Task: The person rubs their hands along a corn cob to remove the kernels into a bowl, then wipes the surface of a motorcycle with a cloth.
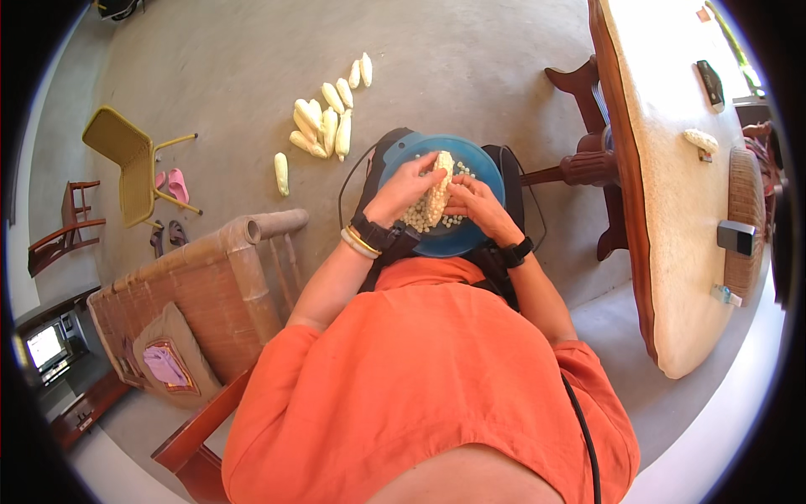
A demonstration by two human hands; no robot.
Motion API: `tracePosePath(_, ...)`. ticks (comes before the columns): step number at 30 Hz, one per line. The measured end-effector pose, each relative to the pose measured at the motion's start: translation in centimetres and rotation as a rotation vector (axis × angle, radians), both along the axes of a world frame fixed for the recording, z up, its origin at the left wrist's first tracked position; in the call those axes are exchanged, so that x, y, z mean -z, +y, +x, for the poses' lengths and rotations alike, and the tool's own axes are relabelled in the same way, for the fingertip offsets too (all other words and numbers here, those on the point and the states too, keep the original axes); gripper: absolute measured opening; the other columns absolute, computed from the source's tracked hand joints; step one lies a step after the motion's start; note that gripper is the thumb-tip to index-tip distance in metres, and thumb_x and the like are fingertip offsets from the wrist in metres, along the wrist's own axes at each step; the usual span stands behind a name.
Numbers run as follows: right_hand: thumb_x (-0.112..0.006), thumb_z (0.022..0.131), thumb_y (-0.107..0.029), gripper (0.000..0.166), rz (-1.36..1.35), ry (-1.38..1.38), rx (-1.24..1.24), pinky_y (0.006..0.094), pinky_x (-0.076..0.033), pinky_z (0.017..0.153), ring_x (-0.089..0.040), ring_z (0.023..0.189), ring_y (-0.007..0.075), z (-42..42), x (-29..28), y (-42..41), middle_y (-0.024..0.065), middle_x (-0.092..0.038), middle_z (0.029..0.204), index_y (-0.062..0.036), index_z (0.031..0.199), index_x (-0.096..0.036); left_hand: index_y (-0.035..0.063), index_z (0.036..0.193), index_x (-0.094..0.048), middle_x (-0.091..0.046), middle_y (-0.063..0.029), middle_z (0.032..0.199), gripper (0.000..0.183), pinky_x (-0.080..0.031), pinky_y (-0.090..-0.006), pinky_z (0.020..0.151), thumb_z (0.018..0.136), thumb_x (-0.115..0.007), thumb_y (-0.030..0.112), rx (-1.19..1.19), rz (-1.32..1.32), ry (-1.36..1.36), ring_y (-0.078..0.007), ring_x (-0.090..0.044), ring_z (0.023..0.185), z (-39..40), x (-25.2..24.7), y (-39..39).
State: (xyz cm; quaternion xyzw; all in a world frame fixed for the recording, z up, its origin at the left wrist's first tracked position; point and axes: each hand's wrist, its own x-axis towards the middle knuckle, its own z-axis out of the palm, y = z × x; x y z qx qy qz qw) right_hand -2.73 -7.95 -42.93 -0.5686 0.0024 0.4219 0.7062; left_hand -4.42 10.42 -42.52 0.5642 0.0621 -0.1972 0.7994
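An ear of corn [437,200] is held at a slant above a blue plastic basin [482,157] resting on the lap. My left hand [403,190] grips its left side, with the thumb lying across the kernels near the upper end. On the other side, my right hand [480,206] has its fingers bent against the ear. Part of the ear's surface looks stripped of kernels, though fine detail is hard to make out. Loose pale corn kernels [415,220] lie in the basin below, partly hidden by both hands.
Several ears of corn [329,129] lie on the concrete floor ahead, with a single ear [281,174] nearer. A wooden table [655,252] stands at right, bearing another cob [701,140]. At left are a bamboo bench [189,258], a yellow chair [129,173] and pink slippers [178,185].
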Motion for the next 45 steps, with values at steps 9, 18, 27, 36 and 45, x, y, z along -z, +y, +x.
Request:
tracePosePath(9,-0.048,0.088,-0.020,0.038,-0.122,-0.072,-0.010,0.0303,-0.054,0.078,-0.064,0.090,0.0212,-0.3,-0.3,0.4,0.0154,-0.058,0.104,0.0074,0.114,-0.047,-0.0031,0.132,-0.044,-0.056,-0.0039,0.117,0.052,-0.044,-0.0233,0.084,0.091,-0.060,0.024,0.088,0.102,-0.028,-0.0086,-0.053,0.101,0.0,1.4,0.1)
tracePosePath(18,-0.048,0.091,-0.016,0.034,-0.068,-0.075,-0.025,0.0313,-0.052,0.084,-0.063,0.097,0.0198,-0.2,-0.3,0.2,0.0140,-0.059,0.107,0.0052,0.117,-0.046,0.0006,0.133,-0.043,-0.058,-0.0043,0.116,0.045,-0.047,-0.0263,0.085,0.096,-0.052,0.025,0.088,-0.021,0.048,-0.0113,-0.057,0.099,0.1,0.3,0.5)
tracePosePath(27,-0.057,0.092,-0.032,0.050,-0.073,-0.075,-0.044,0.0307,-0.052,0.084,-0.061,0.100,0.0210,-0.1,-1.5,0.2,0.0189,-0.060,0.110,0.0082,0.120,-0.044,0.0014,0.132,-0.042,-0.058,-0.0088,0.118,0.046,-0.047,-0.0282,0.086,0.096,-0.051,0.028,0.080,-0.061,0.045,-0.0150,-0.058,0.102,0.1,0.4,0.7)
tracePosePath(36,-0.054,0.092,-0.022,0.048,-0.100,-0.112,0.041,0.0305,-0.056,0.077,-0.061,0.099,0.0203,-0.4,-1.5,0.7,0.0171,-0.060,0.110,0.0079,0.127,-0.042,-0.0014,0.132,-0.043,-0.059,-0.0056,0.110,0.051,-0.046,-0.0252,0.081,0.090,-0.061,0.023,-0.033,0.008,-0.009,-0.0106,-0.056,0.097,0.5,-0.3,0.3)
tracePosePath(45,-0.053,0.091,-0.020,0.041,-0.129,-0.120,0.005,0.0297,-0.056,0.075,-0.061,0.095,0.0183,-0.3,-2.8,0.7,0.0150,-0.061,0.109,0.0074,0.121,-0.048,-0.0023,0.130,-0.046,-0.059,-0.0049,0.110,0.050,-0.046,-0.0229,0.081,0.089,-0.064,0.020,-0.051,0.061,-0.006,-0.0090,-0.055,0.095,0.4,0.1,0.2)
